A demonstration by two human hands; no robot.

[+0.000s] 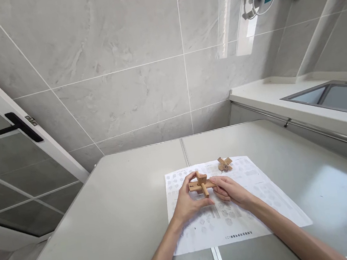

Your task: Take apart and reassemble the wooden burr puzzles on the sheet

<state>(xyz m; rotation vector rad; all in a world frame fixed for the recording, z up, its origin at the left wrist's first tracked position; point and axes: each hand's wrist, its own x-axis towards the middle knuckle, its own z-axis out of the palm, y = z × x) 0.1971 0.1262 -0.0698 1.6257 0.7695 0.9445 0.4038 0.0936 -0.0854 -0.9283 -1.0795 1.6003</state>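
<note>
Between both hands is a wooden interlocking puzzle, made of crossed light-brown bars and held above a printed sheet. My left hand curves around its left side, fingers behind and thumb below. The fingers of my right hand pinch the end of a bar on the right side. A second wooden puzzle, cross-shaped with a rounded part, rests on the sheet's far edge. Small diagrams cover the paper; its text is too small to read.
The sheet lies on a pale folding table with a seam down the middle. At right stands a counter with a sink and a metal rail. A framed door with a black handle is at left; a tiled wall rises behind.
</note>
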